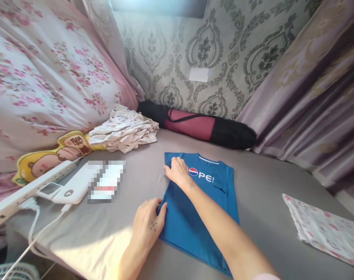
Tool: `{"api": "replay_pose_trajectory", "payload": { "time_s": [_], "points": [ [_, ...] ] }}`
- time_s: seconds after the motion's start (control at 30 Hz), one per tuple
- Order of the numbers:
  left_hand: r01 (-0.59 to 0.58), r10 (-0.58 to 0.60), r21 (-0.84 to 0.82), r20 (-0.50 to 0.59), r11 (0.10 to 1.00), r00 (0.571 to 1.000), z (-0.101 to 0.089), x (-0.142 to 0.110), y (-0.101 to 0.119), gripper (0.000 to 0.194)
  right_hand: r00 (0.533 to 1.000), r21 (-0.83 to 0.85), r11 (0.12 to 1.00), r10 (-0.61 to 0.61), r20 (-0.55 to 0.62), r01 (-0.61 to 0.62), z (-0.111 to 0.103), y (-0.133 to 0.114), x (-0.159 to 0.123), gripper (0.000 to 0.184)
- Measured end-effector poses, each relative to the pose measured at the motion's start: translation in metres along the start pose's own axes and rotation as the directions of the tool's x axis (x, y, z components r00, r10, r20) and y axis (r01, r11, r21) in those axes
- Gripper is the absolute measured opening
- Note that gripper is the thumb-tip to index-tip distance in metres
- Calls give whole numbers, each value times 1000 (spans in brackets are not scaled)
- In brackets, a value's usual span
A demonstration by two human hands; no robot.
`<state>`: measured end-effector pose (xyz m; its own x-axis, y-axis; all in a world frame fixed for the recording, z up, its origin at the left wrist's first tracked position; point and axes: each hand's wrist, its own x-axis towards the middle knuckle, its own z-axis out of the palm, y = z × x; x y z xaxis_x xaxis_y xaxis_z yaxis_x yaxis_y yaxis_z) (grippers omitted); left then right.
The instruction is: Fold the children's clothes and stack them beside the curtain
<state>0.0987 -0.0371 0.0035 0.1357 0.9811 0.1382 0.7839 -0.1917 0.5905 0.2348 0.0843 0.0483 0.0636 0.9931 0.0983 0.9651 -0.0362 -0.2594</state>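
Note:
A blue T-shirt (200, 217) with a round red, white and blue logo and white letters lies flat on the grey bedsheet, its neckline away from me. Its right side is folded over, cutting off the lettering. My right hand (178, 171) reaches across the shirt and pinches the cloth near the upper left sleeve. Lower down, my left hand (149, 219) grips the shirt's left edge between thumb and fingers. The right forearm hides part of the shirt's middle.
Crumpled pale cloth (126, 130) lies at the back left beside a yellow cushion (45, 159). A black and red rolled bag (191, 122) rests along the wall. Left are a power strip (34, 190), a white power bank (77, 184) and cables; right, a patterned folded cloth (323, 231).

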Motion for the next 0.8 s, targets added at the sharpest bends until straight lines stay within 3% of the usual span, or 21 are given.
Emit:
{"api": "replay_pose_trajectory", "payload": {
  "time_s": [0.1,0.2,0.3,0.33,0.4,0.47,0.53,0.63,0.73,0.8],
  "points": [
    [22,-22,3,27,1000,999,-2,0,3,27,1000,-18,1000,11,-8,-11,12,-14,5,44],
    [57,-57,-10,58,998,997,-5,0,6,24,997,33,998,60,42,-62,20,-14,10,34],
    [74,-72,-26,85,997,994,-7,0,7,22,982,298,936,174,68,-186,21,-2,16,27],
    [77,-74,-33,94,996,993,-8,0,8,22,967,461,851,241,85,-253,20,3,18,23],
    [87,-80,-53,112,995,990,-9,0,10,22,920,732,581,354,166,-355,17,14,21,16],
    [76,-66,-77,123,994,990,-8,-1,14,22,888,850,356,390,242,-389,12,27,20,13],
    [0,9,-91,89,996,996,-7,-4,22,22,882,884,278,401,248,-375,6,42,12,13],
    [-240,242,-70,20,968,970,-2,-13,36,23,857,945,96,457,238,-313,-2,69,-10,16],
    [-418,417,-19,122,908,901,6,-24,47,22,820,953,-87,491,294,-290,-9,98,-34,20],
    [-455,442,18,204,890,873,12,-29,49,21,807,942,-108,492,328,-317,-12,114,-43,16]
  ]
}}
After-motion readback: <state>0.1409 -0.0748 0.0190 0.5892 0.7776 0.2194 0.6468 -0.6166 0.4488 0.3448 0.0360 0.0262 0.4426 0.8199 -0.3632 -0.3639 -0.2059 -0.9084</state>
